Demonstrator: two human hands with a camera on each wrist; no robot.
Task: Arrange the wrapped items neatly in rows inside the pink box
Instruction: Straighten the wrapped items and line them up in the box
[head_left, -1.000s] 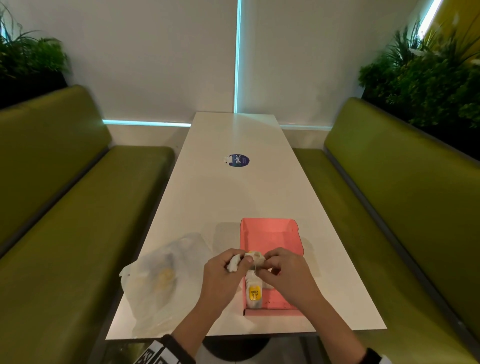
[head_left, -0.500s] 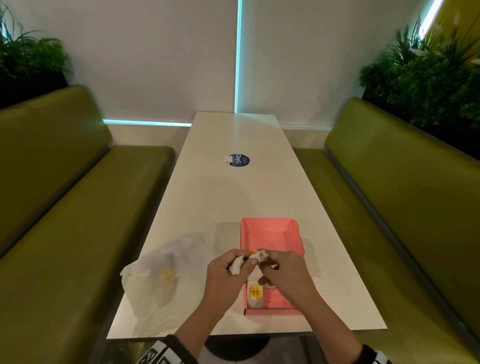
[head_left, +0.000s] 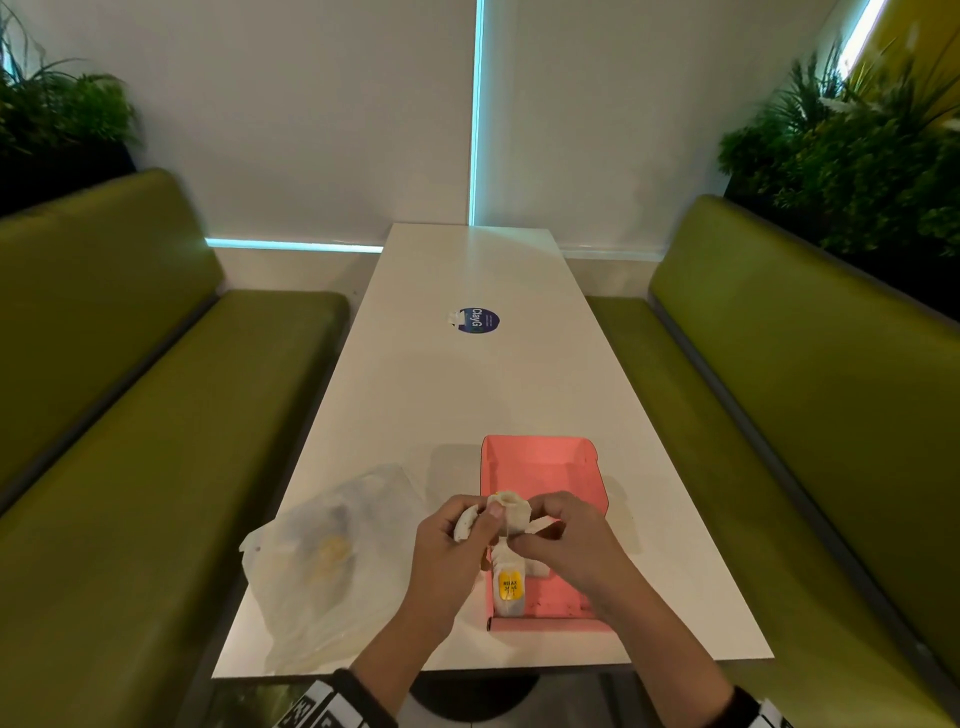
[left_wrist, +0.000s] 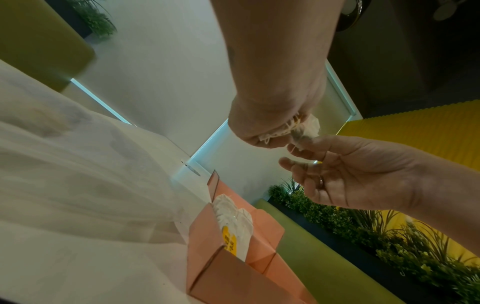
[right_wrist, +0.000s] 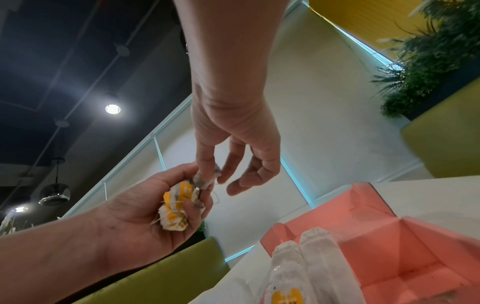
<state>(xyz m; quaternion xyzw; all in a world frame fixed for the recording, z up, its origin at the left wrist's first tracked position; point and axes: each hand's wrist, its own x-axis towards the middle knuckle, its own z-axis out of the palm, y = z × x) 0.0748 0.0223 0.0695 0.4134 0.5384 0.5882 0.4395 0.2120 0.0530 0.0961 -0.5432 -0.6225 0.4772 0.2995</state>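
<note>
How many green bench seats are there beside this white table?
2. One green bench runs along the left side of the white table; the other green bench runs along its right side. No others show in these views.

Your head view is evenly but softly lit, with cyan light strips (head_left: 476, 111) glowing along the wall seams and a pale sheen on the white desk (head_left: 483, 384), where the pink box (head_left: 540, 457) casts a faint shadow to its left. Its wide lens bows the green benches (head_left: 810, 374) outward at the edges. Your wrist views are grainier and tilted; round ceiling lamps (right_wrist: 112, 109) flare against a dark ceiling, and the plastic bag (left_wrist: 78, 181) up close is smeared out of focus.
</note>
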